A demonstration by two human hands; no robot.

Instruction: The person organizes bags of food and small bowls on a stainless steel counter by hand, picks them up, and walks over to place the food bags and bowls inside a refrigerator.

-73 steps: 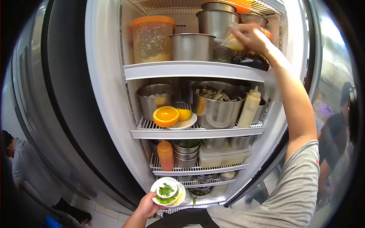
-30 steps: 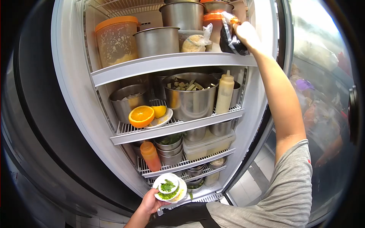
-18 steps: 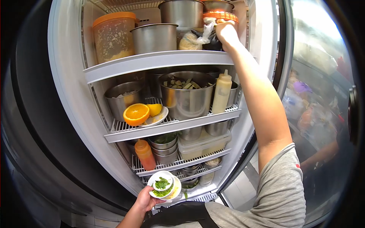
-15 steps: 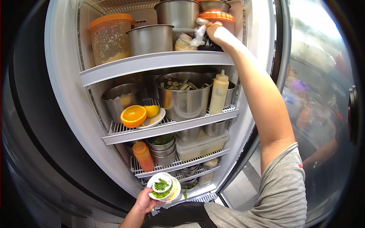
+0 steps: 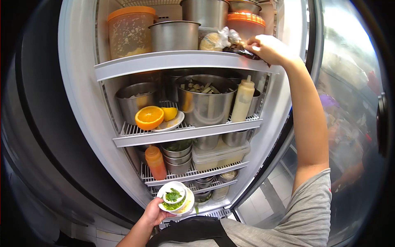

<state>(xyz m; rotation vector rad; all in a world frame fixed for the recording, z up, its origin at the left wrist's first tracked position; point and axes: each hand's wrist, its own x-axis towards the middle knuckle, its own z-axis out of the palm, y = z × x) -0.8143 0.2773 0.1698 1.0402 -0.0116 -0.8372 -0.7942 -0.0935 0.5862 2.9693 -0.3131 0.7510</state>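
My left hand [image 5: 153, 212] grips a stack of small white dishes [image 5: 189, 202] with green leaves [image 5: 173, 195], chopped greens and something pale yellow in them. High at the right of the top shelf, my right hand [image 5: 263, 47] has its fingers bent at a dark plastic bag [image 5: 242, 51]; whether they hold it is unclear. Left of the dark bag lies a clear knotted bag with pale yellow contents [image 5: 210, 42]. An orange-lidded tub [image 5: 246, 24] stands behind the bags.
The fridge's top shelf edge [image 5: 185, 61] runs below the bags. Lower shelves hold a large pot [image 5: 205, 108], a halved orange [image 5: 149, 117], a cream squeeze bottle [image 5: 243, 100], an orange bottle [image 5: 155, 162] and a lidded box [image 5: 220, 155]. A glass door [image 5: 345, 123] is at the right.
My right hand has moved from beside the orange-lidded tub to the right, over the dark bag, which now lies flatter. My left hand still holds the dishes. The view has shifted slightly.
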